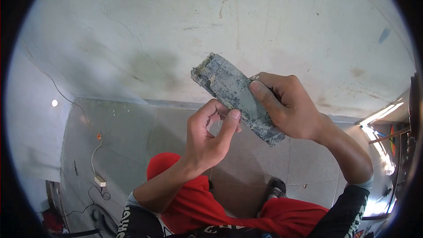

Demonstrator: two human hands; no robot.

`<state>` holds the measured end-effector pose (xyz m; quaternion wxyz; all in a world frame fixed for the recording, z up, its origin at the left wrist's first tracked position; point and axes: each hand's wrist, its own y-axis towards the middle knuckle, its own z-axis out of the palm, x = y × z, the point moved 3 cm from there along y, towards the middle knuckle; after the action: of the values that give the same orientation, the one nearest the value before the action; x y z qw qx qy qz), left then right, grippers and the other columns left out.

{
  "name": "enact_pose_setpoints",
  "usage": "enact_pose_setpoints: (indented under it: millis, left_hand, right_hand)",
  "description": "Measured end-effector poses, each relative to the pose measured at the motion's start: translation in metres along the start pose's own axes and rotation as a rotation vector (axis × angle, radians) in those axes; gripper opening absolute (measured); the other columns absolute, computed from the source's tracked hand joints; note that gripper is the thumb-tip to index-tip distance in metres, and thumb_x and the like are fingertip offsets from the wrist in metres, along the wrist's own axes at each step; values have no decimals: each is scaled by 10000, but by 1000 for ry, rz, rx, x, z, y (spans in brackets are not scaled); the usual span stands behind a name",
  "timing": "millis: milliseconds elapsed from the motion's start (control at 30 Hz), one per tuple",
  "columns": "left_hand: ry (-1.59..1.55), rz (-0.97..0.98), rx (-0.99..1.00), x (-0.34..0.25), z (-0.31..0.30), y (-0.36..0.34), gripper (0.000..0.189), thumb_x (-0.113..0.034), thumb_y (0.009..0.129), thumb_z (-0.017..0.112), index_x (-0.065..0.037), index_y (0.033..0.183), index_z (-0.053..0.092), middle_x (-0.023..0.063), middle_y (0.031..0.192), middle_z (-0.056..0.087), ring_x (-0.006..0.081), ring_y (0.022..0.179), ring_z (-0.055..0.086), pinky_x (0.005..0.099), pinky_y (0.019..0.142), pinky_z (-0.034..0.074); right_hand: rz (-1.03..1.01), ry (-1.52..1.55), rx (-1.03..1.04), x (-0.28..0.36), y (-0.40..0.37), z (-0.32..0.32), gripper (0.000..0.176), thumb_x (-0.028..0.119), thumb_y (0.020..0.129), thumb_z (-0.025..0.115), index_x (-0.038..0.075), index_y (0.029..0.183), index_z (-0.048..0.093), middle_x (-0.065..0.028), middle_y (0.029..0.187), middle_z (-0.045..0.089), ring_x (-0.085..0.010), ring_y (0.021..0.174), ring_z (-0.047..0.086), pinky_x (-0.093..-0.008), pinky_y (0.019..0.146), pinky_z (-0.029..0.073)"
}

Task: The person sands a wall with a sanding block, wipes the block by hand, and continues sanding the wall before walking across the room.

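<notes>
A flat, rectangular grey slab [229, 83], mottled with dark patches and dried crust, is held up at a slant in front of the wall. Its upper left end looks rough and chipped. My right hand [288, 105] is closed around the slab's right long edge, thumb lying on the face toward me. At the opposite edge, my left hand [209, 139] pinches the slab between thumb and fingers, the fingertips partly hidden behind it.
A pale, stained wall [185, 31] with a thin crack rises ahead. Below lies a grey tiled floor [172, 132]. At left, a cable [91, 156] runs down to a white power strip [100, 180]. My sandalled foot [277, 187] is under the slab.
</notes>
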<state>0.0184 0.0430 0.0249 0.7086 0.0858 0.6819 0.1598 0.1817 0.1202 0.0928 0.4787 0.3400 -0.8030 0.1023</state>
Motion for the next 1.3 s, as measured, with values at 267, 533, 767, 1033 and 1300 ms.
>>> enact_pose_setpoints:
  millis: [267, 533, 767, 1033, 1300]
  left_hand:
    - [44, -14, -22, -5, -9, -3, 142, -58, 970, 625, 18, 854, 595, 70, 785, 661, 99, 722, 628, 265, 685, 491]
    - [71, -1, -6, -2, -10, -2, 144, -54, 965, 617, 14, 841, 590, 68, 734, 664, 98, 722, 624, 270, 694, 486]
    - [103, 52, 52, 0, -11, -1, 109, -44, 991, 577, 45, 940, 613, 93, 863, 672, 142, 736, 660, 296, 694, 537]
    - [39, 73, 62, 2, -12, -1, 55, -4, 965, 576, 39, 938, 597, 98, 869, 670, 146, 765, 659, 312, 734, 537]
    - [76, 52, 47, -1, -10, 0, 73, -19, 960, 602, 28, 906, 588, 90, 830, 662, 140, 750, 661, 300, 718, 527]
  right_hand:
    - [-16, -3, 31, 1, 7, 7, 314, 179, 1052, 508, -50, 853, 589, -163, 598, 504, -156, 548, 436, -379, 546, 409]
    - [4, -15, 45, -2, 9, 7, 324, 186, 1060, 504, -48, 853, 592, -149, 594, 503, -141, 556, 421, -374, 550, 409]
    - [-4, -26, 42, -2, 10, 6, 325, 187, 1059, 501, -53, 861, 593, -155, 605, 510, -153, 567, 431, -380, 566, 415]
    - [-6, -19, 47, -1, 11, 6, 311, 180, 1057, 494, -54, 883, 604, -168, 625, 533, -164, 574, 461, -382, 580, 429]
    - [-10, -19, 41, -6, 12, 8, 311, 172, 1054, 495, -50, 861, 597, -174, 610, 534, -168, 550, 467, -387, 568, 427]
